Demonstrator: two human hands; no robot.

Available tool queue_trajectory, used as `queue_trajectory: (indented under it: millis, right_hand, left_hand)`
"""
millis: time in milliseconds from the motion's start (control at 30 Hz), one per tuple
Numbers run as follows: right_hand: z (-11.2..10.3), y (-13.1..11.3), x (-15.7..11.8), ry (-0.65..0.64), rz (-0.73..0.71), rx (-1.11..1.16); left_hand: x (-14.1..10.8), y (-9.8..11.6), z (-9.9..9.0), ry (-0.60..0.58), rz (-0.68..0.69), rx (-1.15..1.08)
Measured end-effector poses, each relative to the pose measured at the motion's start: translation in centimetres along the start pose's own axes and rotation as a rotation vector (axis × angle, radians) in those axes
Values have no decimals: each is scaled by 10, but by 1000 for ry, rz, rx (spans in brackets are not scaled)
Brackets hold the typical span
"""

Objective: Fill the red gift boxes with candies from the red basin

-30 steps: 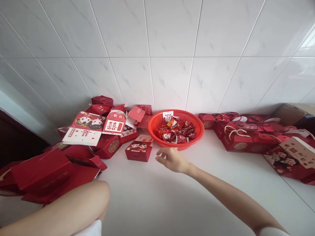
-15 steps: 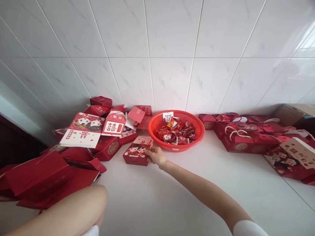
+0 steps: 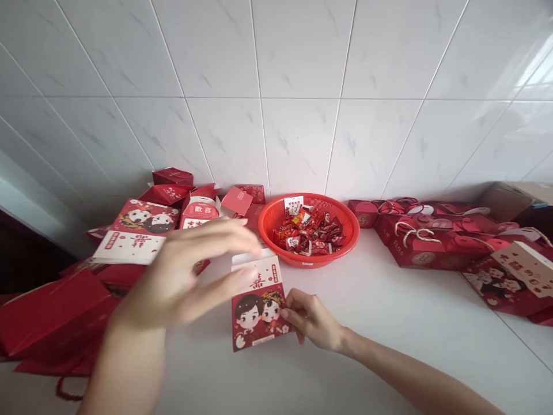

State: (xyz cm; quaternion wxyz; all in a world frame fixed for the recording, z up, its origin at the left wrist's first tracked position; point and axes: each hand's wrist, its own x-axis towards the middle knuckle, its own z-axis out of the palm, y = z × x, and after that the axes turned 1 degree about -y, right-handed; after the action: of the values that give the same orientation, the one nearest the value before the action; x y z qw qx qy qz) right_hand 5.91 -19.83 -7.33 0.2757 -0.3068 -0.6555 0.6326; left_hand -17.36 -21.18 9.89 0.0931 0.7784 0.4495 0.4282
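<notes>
A red and cream gift box (image 3: 259, 305) with two cartoon figures printed on it is at the middle of the counter, its top flap raised. My right hand (image 3: 313, 317) grips its right edge, thumb on the printed face. Above and left of the box hangs my left hand (image 3: 194, 268), smeared by motion, its thumb and fingers apart with nothing between them. Just behind the box stands a red plastic basket (image 3: 309, 262) holding many small wrapped sweets (image 3: 317, 230).
Red gift boxes (image 3: 144, 222) are piled on the left, with a larger red box (image 3: 52, 311) nearer me. More boxes with string handles (image 3: 425, 248) line the right side, near a cardboard box (image 3: 507, 199). A tiled wall (image 3: 298, 144) closes off the back.
My right hand has brought the gift box nearer and tilted its printed face toward me. My left hand has come into view from the lower left, over the counter by the box.
</notes>
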Motion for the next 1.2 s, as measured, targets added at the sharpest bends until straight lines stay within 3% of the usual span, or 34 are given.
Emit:
queue_trajectory:
  millis: [67, 133, 300, 400, 500, 667, 800, 933, 1033, 1133, 1200]
  right_hand:
    - [-6, 1, -14, 22, 14, -35]
    - [-11, 2, -26, 38, 20, -68]
    - [-14, 7, -49, 25, 8, -86]
    - [-13, 9, -58, 8, -29, -137]
    - [-15, 10, -59, 56, -173, -320]
    - [-30, 19, -40, 338, -437, -719]
    - [-45, 34, -22, 513, -400, -814]
    - [-57, 39, -20, 426, -361, -849]
    - [-72, 25, -23, 368, -471, -838]
    - [-97, -5, -19, 534, -561, -796]
    - [-116, -27, -8, 659, -501, -795]
  left_hand:
    - [15, -12, 12, -203, 33, 83]
    - [24, -29, 25, -374, -20, 166]
    - [22, -50, 44, -616, -183, 169]
    - [17, -48, 45, -619, -220, 122]
    - [17, -45, 44, -638, -265, 19]
    - [26, -32, 47, -642, -285, -255]
    - [31, -27, 67, -661, -343, -416]
    - [31, -40, 94, -659, -446, -482]
    - [32, -51, 107, -591, -461, -484]
    - [35, -53, 111, -610, -435, -485]
    - [38, -49, 110, -651, -408, -483]
